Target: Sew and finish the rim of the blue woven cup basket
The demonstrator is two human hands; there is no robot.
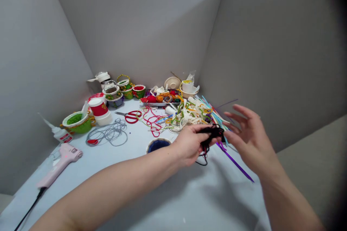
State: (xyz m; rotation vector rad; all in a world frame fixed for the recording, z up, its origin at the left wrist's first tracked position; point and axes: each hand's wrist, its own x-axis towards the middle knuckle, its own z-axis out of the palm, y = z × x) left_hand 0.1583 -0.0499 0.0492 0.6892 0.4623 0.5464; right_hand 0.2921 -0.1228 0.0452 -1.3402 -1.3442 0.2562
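My left hand (189, 144) is closed around a bundle of black yarn (213, 133), held above the table at the centre right. A loose loop of the yarn hangs below the fingers. Just right of the bundle is my right hand (252, 142), its fingers spread and curved; whether its thumb touches the yarn I cannot tell. Partly hidden behind my left forearm, a dark blue cup (158, 144) with a pale rim stands on the table. A purple strip (235, 164) lies beneath my hands.
Scissors (132, 116), grey cord (108, 133), a pink glue gun (61, 162) and a glue bottle (61, 134) lie at left. Small decorated baskets (112, 94) stand behind. A yarn tray (162, 104) and tangled trims (187, 113) are at the back. Grey panels (151, 32) enclose the table.
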